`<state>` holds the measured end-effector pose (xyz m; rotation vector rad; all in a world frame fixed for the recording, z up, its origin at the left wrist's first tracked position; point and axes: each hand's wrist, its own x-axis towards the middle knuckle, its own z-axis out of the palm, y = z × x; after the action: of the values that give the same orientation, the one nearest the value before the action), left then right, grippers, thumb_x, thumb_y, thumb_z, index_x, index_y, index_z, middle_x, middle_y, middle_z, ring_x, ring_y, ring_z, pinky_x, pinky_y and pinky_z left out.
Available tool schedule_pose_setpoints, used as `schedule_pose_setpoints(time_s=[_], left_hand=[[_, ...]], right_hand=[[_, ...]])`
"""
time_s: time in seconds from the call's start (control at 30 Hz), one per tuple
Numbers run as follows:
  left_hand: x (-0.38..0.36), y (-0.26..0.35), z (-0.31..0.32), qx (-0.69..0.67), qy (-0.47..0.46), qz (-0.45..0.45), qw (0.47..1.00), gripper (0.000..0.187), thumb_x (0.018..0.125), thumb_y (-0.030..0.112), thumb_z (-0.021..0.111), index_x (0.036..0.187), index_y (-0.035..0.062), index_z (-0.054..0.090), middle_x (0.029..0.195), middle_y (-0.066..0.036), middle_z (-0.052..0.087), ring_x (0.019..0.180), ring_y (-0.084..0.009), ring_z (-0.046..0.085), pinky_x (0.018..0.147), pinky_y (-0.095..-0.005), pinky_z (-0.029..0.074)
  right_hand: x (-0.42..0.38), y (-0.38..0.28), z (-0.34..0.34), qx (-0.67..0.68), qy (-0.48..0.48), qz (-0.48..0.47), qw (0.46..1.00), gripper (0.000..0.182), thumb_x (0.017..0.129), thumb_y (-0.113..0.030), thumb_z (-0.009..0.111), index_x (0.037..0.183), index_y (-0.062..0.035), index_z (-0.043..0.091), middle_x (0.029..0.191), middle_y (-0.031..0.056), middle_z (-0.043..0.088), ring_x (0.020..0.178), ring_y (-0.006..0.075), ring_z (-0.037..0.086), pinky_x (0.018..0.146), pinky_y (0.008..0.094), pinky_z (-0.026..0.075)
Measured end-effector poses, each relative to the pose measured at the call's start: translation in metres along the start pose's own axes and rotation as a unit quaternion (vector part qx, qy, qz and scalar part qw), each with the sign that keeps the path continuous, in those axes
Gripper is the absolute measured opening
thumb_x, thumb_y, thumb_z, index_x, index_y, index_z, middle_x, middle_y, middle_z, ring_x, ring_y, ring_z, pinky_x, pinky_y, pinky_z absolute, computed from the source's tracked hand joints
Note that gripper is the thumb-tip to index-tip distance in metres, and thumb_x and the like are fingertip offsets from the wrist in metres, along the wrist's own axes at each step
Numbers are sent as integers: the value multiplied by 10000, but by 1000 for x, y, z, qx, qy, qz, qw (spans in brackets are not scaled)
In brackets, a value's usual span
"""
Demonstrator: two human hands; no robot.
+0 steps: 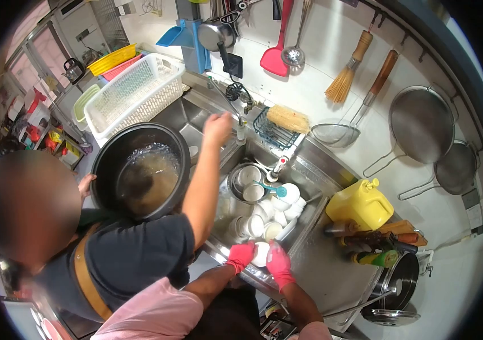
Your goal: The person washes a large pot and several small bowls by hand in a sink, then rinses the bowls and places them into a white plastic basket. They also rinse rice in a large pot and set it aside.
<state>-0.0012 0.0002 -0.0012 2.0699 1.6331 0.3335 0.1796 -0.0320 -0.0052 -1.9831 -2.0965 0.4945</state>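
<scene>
Both my hands wear pink rubber gloves at the near edge of the sink [237, 152]. My left hand [241, 256] grips one side of a small white bowl [260, 254], and my right hand [279, 263] closes on its other side. Beyond them, white cups and bowls [254, 225] are piled in the basin. A metal pot [233, 180] there holds two more white cups. A blue-handled brush [279, 191] lies across the pile, and a tap [279, 165] stands over it.
At my left a co-worker [133, 255] holds a big black pot [99, 148] of water, one hand [218, 127] near another tap. A white basket [97, 113] sits behind. To the right stand a yellow jug [360, 204] and pots [405, 277]. Strainers [422, 124] hang on the wall.
</scene>
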Motion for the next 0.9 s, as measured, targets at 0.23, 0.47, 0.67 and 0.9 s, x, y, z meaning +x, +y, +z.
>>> schedule_pose_setpoints(time_s=[0.23,0.47,0.67,0.9], left_hand=[[1,2,0,6,5,6,1000,306,984,381,502,960,93,603,733,-175,680,656,-381,672,596,-513,523],[1,2,0,25,-4,2,1000,313,981,388,509,946,92,605,676,-179,664,616,-373,667,559,-513,515],[-1,5,-5,14,33,14,999,307,979,388,515,939,96,603,675,-165,668,607,-359,667,546,-491,519],[-1,4,-3,18,25,6,1000,312,981,396,508,941,101,602,673,-153,671,599,-348,669,547,-482,523]], right_hand=[[-1,1,0,6,12,-7,1000,512,859,-174,578,1367,-144,518,1216,136,627,1030,339,649,808,473,548],[-2,3,2,-13,1,-8,1000,560,836,-182,605,1385,-154,499,1241,131,608,1028,332,645,806,473,550],[-1,9,13,11,10,-15,1000,560,834,-179,604,1384,-148,501,1232,139,606,1038,337,638,803,476,547],[-1,6,7,16,26,-24,999,515,859,-181,584,1366,-122,514,1158,170,634,1017,349,642,805,480,543]])
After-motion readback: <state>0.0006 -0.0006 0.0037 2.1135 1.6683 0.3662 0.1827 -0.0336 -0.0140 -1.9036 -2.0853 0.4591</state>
